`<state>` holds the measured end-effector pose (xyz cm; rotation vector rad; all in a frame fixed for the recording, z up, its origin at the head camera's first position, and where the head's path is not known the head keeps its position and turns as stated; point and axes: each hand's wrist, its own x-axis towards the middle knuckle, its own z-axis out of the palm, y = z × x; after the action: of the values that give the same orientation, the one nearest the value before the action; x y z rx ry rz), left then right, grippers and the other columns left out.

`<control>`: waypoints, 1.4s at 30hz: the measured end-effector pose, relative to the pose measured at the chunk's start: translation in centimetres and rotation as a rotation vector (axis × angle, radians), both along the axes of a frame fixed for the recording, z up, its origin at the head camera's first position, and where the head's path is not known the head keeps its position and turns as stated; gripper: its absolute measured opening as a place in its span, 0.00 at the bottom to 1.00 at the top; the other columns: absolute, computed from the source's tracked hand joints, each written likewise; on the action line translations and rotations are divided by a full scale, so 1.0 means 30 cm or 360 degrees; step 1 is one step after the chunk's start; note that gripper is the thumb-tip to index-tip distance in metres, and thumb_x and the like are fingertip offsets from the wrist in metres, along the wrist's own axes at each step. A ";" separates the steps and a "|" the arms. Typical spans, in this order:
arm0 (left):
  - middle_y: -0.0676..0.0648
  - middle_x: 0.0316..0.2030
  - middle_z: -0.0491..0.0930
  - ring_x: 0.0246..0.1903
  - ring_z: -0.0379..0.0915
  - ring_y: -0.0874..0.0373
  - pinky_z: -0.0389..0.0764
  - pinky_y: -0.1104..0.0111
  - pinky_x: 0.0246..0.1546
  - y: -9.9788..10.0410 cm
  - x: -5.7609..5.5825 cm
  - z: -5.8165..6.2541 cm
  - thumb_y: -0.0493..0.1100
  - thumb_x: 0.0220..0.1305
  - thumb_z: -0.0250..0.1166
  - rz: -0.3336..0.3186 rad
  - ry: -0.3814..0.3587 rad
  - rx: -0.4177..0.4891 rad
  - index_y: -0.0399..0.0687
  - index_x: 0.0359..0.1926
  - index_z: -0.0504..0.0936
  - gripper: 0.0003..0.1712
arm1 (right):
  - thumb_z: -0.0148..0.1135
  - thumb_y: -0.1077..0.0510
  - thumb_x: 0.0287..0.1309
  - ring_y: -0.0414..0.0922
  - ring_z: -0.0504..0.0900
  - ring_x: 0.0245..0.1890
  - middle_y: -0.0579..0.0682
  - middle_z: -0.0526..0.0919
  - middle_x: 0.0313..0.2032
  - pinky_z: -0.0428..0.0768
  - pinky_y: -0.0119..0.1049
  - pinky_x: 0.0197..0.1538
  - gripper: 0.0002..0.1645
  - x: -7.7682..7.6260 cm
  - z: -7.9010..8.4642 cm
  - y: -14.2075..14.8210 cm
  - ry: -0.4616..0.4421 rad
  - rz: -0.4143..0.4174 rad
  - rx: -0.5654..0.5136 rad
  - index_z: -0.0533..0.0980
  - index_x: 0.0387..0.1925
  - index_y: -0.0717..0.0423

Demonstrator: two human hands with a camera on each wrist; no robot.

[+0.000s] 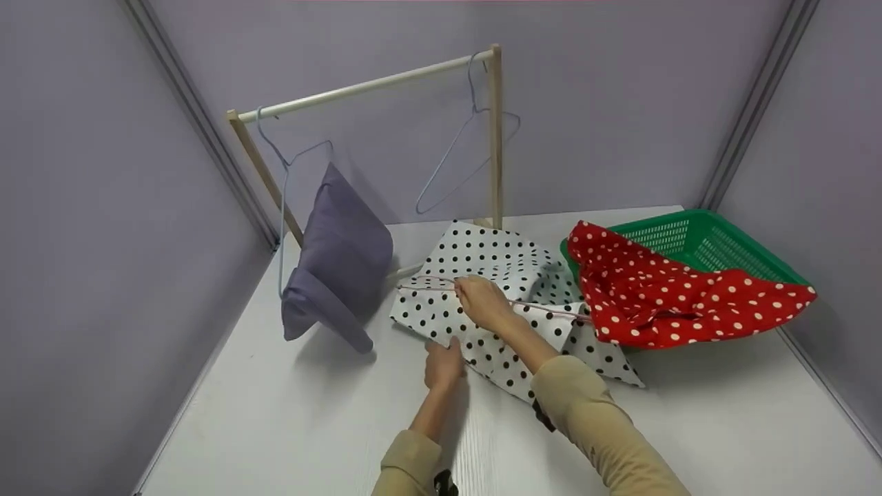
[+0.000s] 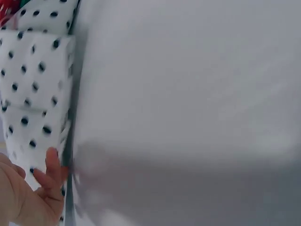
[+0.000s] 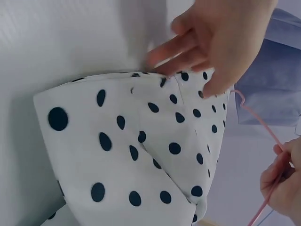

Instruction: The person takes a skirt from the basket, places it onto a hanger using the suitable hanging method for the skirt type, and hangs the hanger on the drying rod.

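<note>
A white cloth with black dots [image 1: 441,313] lies folded and rumpled on the table. Above it my right hand [image 1: 482,303] pinches a pink wire hanger [image 1: 551,311], whose long sides run across the cloth. The right wrist view shows the fingers [image 3: 282,176] curled round the pink wire. At the cloth's near edge is my left hand [image 1: 443,365], thumb and fingers spread apart and touching the fabric. In the left wrist view the same hand [image 2: 40,193] appears at the lower left beside the dotted cloth [image 2: 30,84]. Part of the hanger is hidden by my right hand.
A wooden rack [image 1: 372,86] stands behind, carrying a blue hanger [image 1: 282,227] at left and another blue hanger [image 1: 448,155] at right. A purple cloth [image 1: 348,248] is at the left. Red dotted fabric [image 1: 661,296] drapes over a green basket [image 1: 758,251] at right.
</note>
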<state>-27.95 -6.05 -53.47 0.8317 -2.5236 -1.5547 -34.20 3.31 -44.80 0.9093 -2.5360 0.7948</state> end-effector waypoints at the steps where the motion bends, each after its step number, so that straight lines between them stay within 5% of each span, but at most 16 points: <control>1: 0.39 0.35 0.77 0.33 0.75 0.47 0.71 0.56 0.37 -0.022 -0.009 0.007 0.52 0.65 0.49 0.0041 0.0017 0.0045 0.26 0.62 0.55 0.36 | 0.51 0.63 0.64 0.46 0.72 0.23 0.49 0.72 0.21 0.71 0.40 0.28 0.11 -0.003 0.001 0.005 0.0003 0.0008 -0.0005 0.72 0.25 0.58; 4: 0.33 0.48 0.73 0.47 0.72 0.44 0.68 0.54 0.49 -0.092 -0.041 0.027 0.48 0.65 0.52 0.0164 0.0157 0.0112 0.27 0.64 0.51 0.37 | 0.50 0.63 0.64 0.46 0.73 0.24 0.49 0.73 0.23 0.72 0.40 0.30 0.10 -0.006 0.001 0.012 -0.0021 0.0035 0.0018 0.73 0.26 0.58; 8: 0.29 0.64 0.55 0.62 0.55 0.38 0.57 0.55 0.61 -0.200 -0.088 0.059 0.39 0.65 0.52 0.0289 0.0295 0.0092 0.28 0.67 0.44 0.38 | 0.51 0.64 0.63 0.47 0.76 0.28 0.52 0.77 0.27 0.75 0.40 0.34 0.09 -0.003 0.001 0.015 -0.0064 0.0078 0.0013 0.76 0.30 0.61; 10: 0.29 0.66 0.50 0.63 0.55 0.39 0.57 0.56 0.61 -0.253 -0.106 0.075 0.36 0.64 0.50 0.0291 0.0271 0.0101 0.29 0.68 0.41 0.38 | 0.52 0.64 0.62 0.47 0.78 0.30 0.53 0.79 0.28 0.76 0.40 0.36 0.08 -0.003 -0.001 0.015 -0.0055 0.0091 -0.0007 0.77 0.31 0.62; 12: 0.29 0.66 0.50 0.57 0.65 0.41 0.66 0.56 0.56 -0.299 -0.121 0.088 0.33 0.64 0.48 0.0228 0.0220 0.0137 0.31 0.69 0.38 0.38 | 0.54 0.64 0.61 0.47 0.79 0.31 0.54 0.80 0.29 0.76 0.40 0.37 0.07 -0.002 -0.003 0.017 -0.0034 0.0102 -0.0037 0.78 0.32 0.62; 15: 0.29 0.65 0.53 0.40 0.77 0.45 0.77 0.61 0.39 -0.349 -0.134 0.097 0.29 0.63 0.44 0.0126 0.0175 0.0332 0.33 0.70 0.36 0.38 | 0.56 0.64 0.60 0.46 0.78 0.29 0.54 0.81 0.29 0.76 0.40 0.35 0.07 -0.003 -0.004 0.021 -0.0041 0.0117 -0.0071 0.79 0.32 0.63; 20: 0.28 0.56 0.64 0.27 0.76 0.54 0.77 0.70 0.25 -0.378 -0.141 0.110 0.27 0.61 0.43 0.0090 0.0195 0.0524 0.29 0.68 0.48 0.33 | 0.55 0.64 0.60 0.44 0.74 0.25 0.53 0.80 0.27 0.75 0.40 0.33 0.07 -0.003 -0.001 0.033 -0.0127 0.0128 -0.0112 0.79 0.33 0.63; 25: 0.42 0.28 0.74 0.21 0.69 0.58 0.72 0.70 0.22 -0.364 -0.140 0.123 0.31 0.59 0.50 0.0089 0.0238 0.0335 0.24 0.49 0.73 0.18 | 0.54 0.64 0.60 0.42 0.72 0.23 0.52 0.79 0.26 0.75 0.39 0.32 0.08 -0.007 0.002 0.049 -0.0144 0.0129 -0.0145 0.79 0.33 0.64; 30: 0.44 0.24 0.74 0.26 0.67 0.53 0.71 0.61 0.30 -0.345 -0.141 0.143 0.35 0.58 0.52 0.0186 0.0307 0.0032 0.31 0.30 0.79 0.11 | 0.53 0.65 0.61 0.42 0.71 0.22 0.53 0.78 0.25 0.74 0.40 0.32 0.08 -0.010 0.004 0.061 -0.0131 0.0098 -0.0185 0.78 0.33 0.65; 36: 0.46 0.22 0.68 0.25 0.61 0.53 0.65 0.62 0.29 -0.322 -0.148 0.180 0.40 0.60 0.54 0.0338 0.0479 0.0183 0.42 0.20 0.70 0.13 | 0.53 0.65 0.62 0.45 0.75 0.24 0.54 0.80 0.27 0.76 0.41 0.33 0.08 -0.019 -0.002 0.076 -0.0134 -0.0079 -0.0269 0.78 0.33 0.66; 42: 0.48 0.20 0.69 0.23 0.62 0.54 0.64 0.65 0.26 -0.312 -0.147 0.216 0.40 0.56 0.55 0.0503 0.0611 0.0193 0.44 0.19 0.71 0.11 | 0.53 0.64 0.63 0.47 0.78 0.27 0.56 0.81 0.29 0.77 0.42 0.34 0.10 -0.035 -0.008 0.098 -0.0222 -0.0215 -0.0369 0.78 0.36 0.68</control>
<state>-32.37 -15.42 -46.97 0.8047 -1.9453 -1.5906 -35.25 6.26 -45.03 0.6215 -2.5203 1.1154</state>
